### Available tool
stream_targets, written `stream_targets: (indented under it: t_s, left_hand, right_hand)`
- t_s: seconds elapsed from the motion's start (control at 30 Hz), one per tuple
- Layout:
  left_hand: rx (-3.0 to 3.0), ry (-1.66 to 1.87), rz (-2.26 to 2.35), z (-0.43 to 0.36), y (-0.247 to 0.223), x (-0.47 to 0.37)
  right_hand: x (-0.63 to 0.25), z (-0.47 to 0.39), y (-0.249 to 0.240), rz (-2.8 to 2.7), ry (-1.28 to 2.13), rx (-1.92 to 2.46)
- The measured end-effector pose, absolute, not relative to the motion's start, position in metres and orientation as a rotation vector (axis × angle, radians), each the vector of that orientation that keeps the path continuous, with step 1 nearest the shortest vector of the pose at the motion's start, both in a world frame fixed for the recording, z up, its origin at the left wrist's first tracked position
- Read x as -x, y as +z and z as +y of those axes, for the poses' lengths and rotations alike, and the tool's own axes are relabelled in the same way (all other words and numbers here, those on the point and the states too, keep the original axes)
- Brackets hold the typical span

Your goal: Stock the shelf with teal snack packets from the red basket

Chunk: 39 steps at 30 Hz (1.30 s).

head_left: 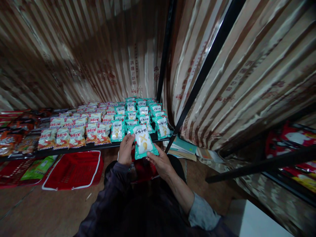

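Observation:
Between my two hands is a teal and white snack bag [143, 141], its printed front facing up. The fingers of my left hand [126, 149] grip its upper left edge. At its lower right corner, my right hand [159, 160] pinches the bag with the thumb on top. Just beyond, several matching teal bags [132, 115] stand in rows on the low black shelf [95, 145]. Left of those are rows of white and orange snack bags [77, 135].
Dark orange packets [10, 141] fill the shelf's left end. An open red basket [74, 169] lies on the floor. Black metal posts [195, 89] rise at the right, before striped curtains [247, 72]. Papers [184, 146] and a white box [259, 220] are also at the right.

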<state>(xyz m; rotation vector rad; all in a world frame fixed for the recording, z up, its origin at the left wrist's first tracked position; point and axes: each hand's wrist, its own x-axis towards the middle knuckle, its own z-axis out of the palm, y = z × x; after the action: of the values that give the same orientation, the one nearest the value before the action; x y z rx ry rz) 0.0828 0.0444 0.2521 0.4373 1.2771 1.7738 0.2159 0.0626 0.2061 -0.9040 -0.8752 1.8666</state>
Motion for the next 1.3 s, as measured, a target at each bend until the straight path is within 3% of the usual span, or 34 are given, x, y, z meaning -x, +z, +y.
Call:
stream_targets:
  t_s: [1.3]
  left_hand:
    - [-0.595,1.670,1.151,0.021,0.219,-0.089]
  right_hand:
    - [-0.214,0.100,0.234,-1.055,1.688,0.823]
